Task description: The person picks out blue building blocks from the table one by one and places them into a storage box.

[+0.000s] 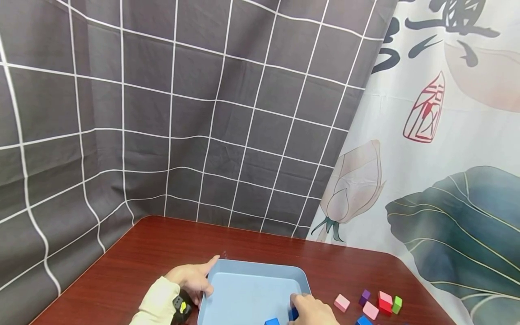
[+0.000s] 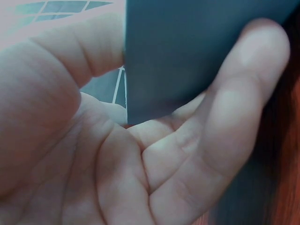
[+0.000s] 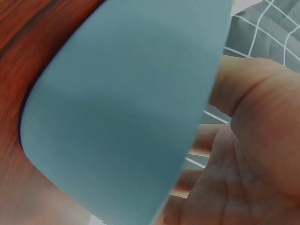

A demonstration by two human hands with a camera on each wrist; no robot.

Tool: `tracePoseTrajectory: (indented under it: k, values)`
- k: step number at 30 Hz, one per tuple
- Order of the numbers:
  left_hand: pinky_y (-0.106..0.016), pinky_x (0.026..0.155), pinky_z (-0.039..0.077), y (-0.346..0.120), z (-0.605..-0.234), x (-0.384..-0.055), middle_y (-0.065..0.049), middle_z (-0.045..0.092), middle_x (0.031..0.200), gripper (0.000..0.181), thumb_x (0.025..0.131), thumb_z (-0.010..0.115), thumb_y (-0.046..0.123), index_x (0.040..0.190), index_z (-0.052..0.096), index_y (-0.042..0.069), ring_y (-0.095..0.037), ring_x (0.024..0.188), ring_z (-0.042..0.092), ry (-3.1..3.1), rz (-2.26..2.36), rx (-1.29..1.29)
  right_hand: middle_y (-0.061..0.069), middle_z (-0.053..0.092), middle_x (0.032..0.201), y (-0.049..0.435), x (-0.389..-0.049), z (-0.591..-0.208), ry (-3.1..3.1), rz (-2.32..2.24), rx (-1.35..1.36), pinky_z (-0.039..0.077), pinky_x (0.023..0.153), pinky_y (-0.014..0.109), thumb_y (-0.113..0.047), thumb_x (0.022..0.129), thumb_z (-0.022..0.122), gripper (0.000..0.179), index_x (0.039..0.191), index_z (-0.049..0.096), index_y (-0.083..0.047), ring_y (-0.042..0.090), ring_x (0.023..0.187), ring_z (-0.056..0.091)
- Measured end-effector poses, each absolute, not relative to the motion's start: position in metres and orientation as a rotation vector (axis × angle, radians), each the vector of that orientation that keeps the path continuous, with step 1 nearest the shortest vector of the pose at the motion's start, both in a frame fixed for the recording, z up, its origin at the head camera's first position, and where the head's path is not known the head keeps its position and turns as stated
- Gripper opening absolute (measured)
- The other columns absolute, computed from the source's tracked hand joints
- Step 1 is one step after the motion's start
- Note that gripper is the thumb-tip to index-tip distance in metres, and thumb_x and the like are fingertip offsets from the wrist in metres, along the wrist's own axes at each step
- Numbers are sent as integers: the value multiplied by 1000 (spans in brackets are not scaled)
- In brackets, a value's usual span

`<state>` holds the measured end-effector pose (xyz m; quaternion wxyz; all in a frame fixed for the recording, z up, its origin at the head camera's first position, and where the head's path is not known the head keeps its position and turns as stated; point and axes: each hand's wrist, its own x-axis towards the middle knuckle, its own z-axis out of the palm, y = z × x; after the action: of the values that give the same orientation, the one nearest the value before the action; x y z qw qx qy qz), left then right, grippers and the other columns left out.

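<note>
A light blue tray (image 1: 252,289) lies on the table in the head view. My left hand (image 1: 192,280) grips its left wall, thumb over the rim and fingers outside; the left wrist view shows these fingers (image 2: 225,122) curled beneath the wall. Reaching over the right wall, my right hand (image 1: 313,311) pinches a dark blue block (image 1: 293,313) inside the tray; its fingertips partly cover the block. Another blue block (image 1: 272,322) sits nearby in the tray, cut off by the frame's lower edge. In the right wrist view, the tray wall (image 3: 117,108) hides the right fingertips.
Right of the tray, several loose blocks lie on the reddish-brown table (image 1: 178,243): pink (image 1: 341,303), purple (image 1: 364,297), red (image 1: 384,307), green (image 1: 397,304) and blue (image 1: 364,321). A grey checked curtain (image 1: 195,117) and a white printed cloth (image 1: 390,117) hang behind the table.
</note>
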<state>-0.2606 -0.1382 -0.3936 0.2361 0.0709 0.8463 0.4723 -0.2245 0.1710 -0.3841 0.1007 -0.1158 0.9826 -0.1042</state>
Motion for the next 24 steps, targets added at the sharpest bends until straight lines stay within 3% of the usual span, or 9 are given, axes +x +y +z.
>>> tracePoseTrajectory:
  k: [13,24]
  values:
    - [-23,41,44,-138,-395,-261,-28,44,115,101,66,61,-7,148,5,12,-19,44,52,2315,1296,189,4,48,71,177,-222,-371,2925,-467,-320,44,56,43,-29,72,74,24,79,56,-14,22,64,47]
    - [-23,41,45,-138,-395,-261,-26,42,119,100,66,61,-5,148,5,11,-19,44,52,2318,1295,206,3,56,77,191,-226,-364,2954,-581,-321,53,61,52,-32,79,67,24,90,63,-11,18,68,52]
